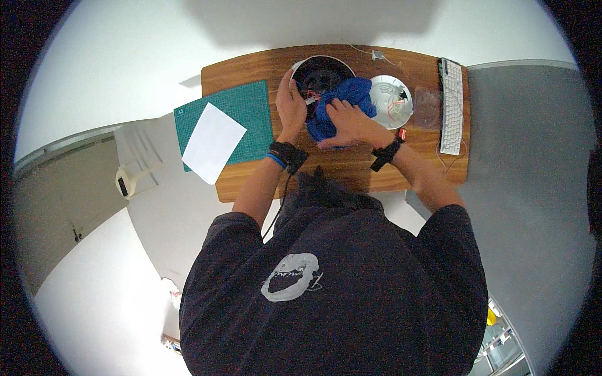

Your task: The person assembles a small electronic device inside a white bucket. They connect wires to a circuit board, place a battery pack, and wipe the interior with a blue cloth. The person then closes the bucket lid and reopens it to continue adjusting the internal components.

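Note:
A black round housing with a pale rim (327,70) sits at the far middle of the table. My left hand (290,108) grips its left side, fingers along the rim. Bunched over the near right part of the housing is a blue cloth (356,93). My right hand (352,123) holds that cloth, thumb toward me and fingers pressed into it. Thin red wires (311,95) with a small white piece show between the hands. Just right of the cloth lies a white round shell (384,94) with red wires and a dark part inside.
On the wooden table (251,178), a green cutting mat (254,106) bears a white paper sheet (213,143) at left. A clear plastic piece (427,106) and a white keyboard (451,106) are at right. A small grey connector (377,55) with a cable lies at the far edge.

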### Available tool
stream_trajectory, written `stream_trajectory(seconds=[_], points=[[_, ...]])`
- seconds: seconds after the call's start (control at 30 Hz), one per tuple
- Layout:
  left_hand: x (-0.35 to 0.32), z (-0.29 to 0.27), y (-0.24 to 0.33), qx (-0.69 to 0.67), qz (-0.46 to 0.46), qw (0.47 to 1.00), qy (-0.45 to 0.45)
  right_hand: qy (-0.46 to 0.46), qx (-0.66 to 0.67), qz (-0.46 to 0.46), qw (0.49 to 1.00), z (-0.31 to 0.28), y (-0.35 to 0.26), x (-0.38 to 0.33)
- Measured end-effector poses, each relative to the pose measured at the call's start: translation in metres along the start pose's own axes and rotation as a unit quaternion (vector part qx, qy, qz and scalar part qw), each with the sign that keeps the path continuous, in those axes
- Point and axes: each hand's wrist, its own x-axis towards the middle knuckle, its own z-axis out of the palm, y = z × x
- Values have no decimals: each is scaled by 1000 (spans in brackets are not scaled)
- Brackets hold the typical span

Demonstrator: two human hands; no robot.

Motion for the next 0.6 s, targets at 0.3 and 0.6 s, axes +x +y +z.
stream_trajectory(seconds=[0.3, 0.6], points=[[4, 1, -2, 11, 38, 999, 31, -18, 149, -38, 988, -57, 69, -4], [7, 6, -9, 53, 29, 998, 31, 160, -27, 36, 986, 8, 33, 44]])
